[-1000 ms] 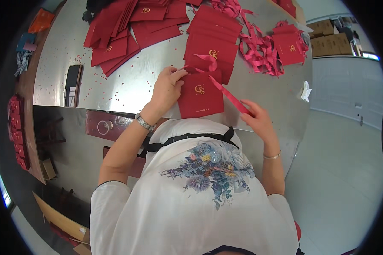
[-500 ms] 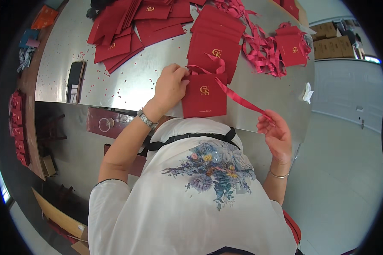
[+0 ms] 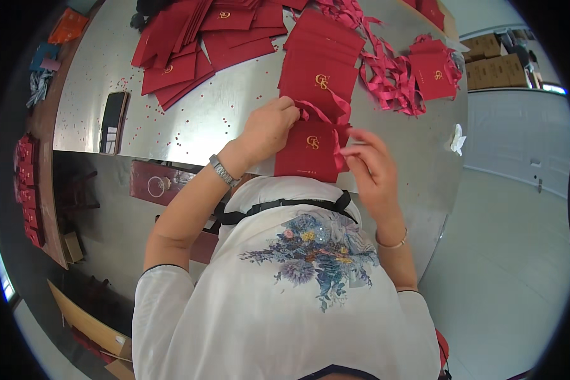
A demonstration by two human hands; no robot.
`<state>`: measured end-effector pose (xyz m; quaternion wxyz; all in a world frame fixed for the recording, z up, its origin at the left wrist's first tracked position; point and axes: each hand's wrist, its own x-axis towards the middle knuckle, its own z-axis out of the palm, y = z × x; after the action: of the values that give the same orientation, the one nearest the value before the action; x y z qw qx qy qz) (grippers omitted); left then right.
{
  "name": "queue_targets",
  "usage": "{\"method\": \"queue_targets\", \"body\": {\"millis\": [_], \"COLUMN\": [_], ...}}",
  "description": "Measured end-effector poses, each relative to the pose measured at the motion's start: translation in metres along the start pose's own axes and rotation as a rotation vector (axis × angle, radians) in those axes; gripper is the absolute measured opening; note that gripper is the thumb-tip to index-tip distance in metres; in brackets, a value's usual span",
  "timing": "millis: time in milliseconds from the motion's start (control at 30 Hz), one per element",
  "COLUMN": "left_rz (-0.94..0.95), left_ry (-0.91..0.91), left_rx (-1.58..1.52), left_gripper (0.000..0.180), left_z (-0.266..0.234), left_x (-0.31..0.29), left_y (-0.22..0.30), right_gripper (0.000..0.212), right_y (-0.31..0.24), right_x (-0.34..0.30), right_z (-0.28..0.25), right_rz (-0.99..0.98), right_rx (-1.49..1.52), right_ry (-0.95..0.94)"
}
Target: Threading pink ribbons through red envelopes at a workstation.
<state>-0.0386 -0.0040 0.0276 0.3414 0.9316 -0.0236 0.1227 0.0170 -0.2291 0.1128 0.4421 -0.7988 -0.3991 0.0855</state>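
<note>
A small red paper bag (image 3: 304, 157) with a gold emblem lies flat at the table's near edge, against my white shirt. A red ribbon (image 3: 318, 111) loops across its top and hangs down along its right side. At the bag's upper left, my left hand (image 3: 271, 128) is closed, pinching the ribbon between its fingertips. My right hand (image 3: 375, 166) is at the bag's right edge with its fingers apart, slightly blurred, one fingertip touching the hanging ribbon. Just beyond the bag lies an overlapping stack of similar red bags (image 3: 321, 60).
Loose red ribbons (image 3: 392, 82) lie tangled right of the stack, beside another group of bags (image 3: 434, 73). More red envelope-like pieces (image 3: 240, 54) spread at the far left. A phone (image 3: 113, 123) and small red scraps are on the metal table (image 3: 190, 136). White tissue (image 3: 457, 139) sits at right.
My right hand has moved left and up from holding the ribbon stretched out, and the ribbon now hangs slack by the bag. My left hand and the bag have shifted slightly right.
</note>
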Motion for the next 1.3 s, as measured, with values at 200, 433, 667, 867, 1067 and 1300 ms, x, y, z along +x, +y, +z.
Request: {"method": "queue_targets", "body": {"millis": [200,433,667,867,1067,1300], "left_rz": [-0.125,-0.211,-0.487,-0.523,-0.515,-0.536], "left_ry": [-0.034,-0.159,-0.275,-0.261,-0.290,-0.287], "left_rx": [-0.138,-0.265,-0.475,-0.505,-0.525,-0.501], "left_gripper": [0.014,0.018,0.018,0.019,0.021,0.024], "left_z": [0.001,0.017,0.026,0.028,0.026,0.026], "left_x": [0.004,0.011,0.013,0.015,0.015,0.017], "left_y": [0.002,-0.013,-0.021,-0.020,-0.022,-0.023], "right_gripper": [0.018,0.015,0.013,0.014,0.016,0.019], "right_y": [0.049,0.071,0.072,0.058,0.073,0.072], "right_x": [0.016,0.014,0.021,0.028,0.024,0.023], "right_z": [0.071,0.091,0.090,0.087,0.088,0.096], "right_rz": [0.473,0.512,0.520,0.625,0.613,0.652], "right_rx": [0.413,0.341,0.180,0.205,0.269,0.349], "right_ry": [-0.127,-0.021,-0.051,-0.032,-0.029,0.011]}}
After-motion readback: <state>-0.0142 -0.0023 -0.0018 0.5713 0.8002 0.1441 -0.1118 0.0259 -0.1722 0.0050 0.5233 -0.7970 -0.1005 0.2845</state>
